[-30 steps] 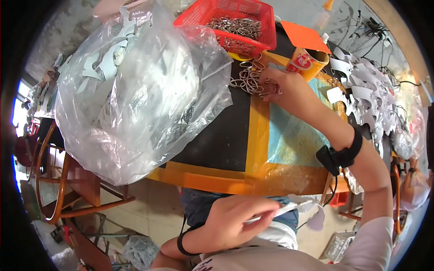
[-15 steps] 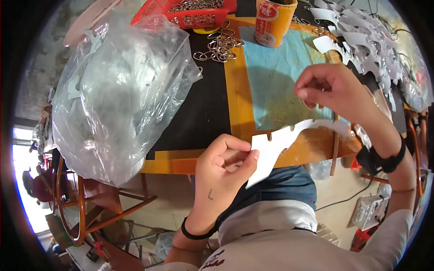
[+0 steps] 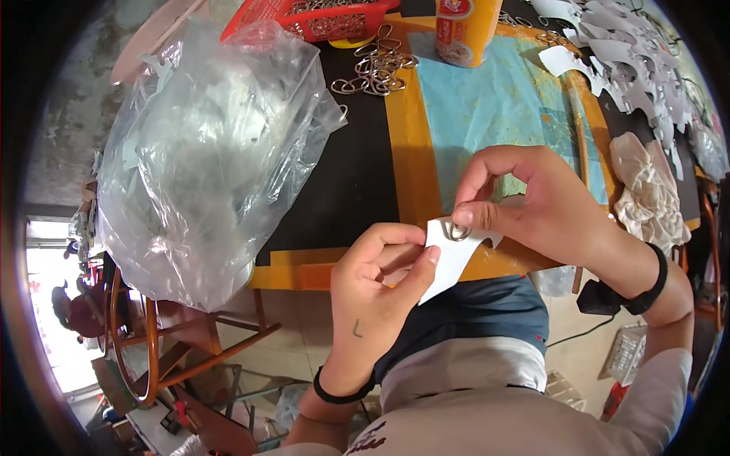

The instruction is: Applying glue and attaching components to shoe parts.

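Between the thumb and fingers of my left hand (image 3: 372,292) is a white notched strip (image 3: 447,266), held above the table's front edge. My right hand (image 3: 532,199) pinches a metal ring (image 3: 458,233) against the strip's upper edge, near its left end. The ring looks oval or D-shaped. My right fingers cover the strip's far end, and whether the ring sits in a notch is hard to make out. Farther back, a loose pile of similar metal rings (image 3: 378,70) lies on the black tabletop.
A large clear plastic bag (image 3: 213,167) fills the table's left side. Behind stand a red basket (image 3: 334,26) of metal rings and a yellow-orange tub (image 3: 468,32) near a blue sheet (image 3: 487,106). At right are many white notched pieces (image 3: 620,57) and a crumpled cream cloth (image 3: 646,190).
My right hand has come down and left from above the blue sheet to the strip, bringing a metal ring against its edge. My left hand keeps its hold on the strip.
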Demonstrator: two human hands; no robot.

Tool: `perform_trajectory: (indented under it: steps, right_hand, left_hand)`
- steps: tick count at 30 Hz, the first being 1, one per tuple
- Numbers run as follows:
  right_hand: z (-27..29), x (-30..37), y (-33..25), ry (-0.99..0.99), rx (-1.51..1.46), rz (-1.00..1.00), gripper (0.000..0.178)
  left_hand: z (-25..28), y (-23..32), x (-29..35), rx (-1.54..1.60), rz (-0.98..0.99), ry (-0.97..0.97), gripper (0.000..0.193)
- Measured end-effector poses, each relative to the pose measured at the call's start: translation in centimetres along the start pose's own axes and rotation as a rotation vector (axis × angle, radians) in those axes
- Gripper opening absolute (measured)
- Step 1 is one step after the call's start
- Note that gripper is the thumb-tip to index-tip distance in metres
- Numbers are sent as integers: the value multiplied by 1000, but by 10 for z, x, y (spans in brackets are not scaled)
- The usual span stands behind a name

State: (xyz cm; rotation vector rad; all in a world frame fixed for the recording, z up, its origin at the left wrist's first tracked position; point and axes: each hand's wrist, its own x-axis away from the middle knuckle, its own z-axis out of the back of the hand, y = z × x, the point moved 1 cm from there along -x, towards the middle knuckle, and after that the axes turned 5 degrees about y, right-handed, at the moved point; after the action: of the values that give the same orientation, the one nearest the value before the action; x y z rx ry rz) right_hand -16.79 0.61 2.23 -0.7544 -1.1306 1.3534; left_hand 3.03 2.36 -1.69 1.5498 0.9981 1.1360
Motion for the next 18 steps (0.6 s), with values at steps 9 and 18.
perform_trajectory:
  steps: [9, 18]
  right_hand:
    - [-2, -6, 7, 85, 70, 166, 17]
    - [3, -2, -5, 46, 121, -47, 19]
  left_hand:
    - [0, 0, -3, -1, -25, -16, 17]
    - [-4, 1, -2, 2, -44, 9, 24]
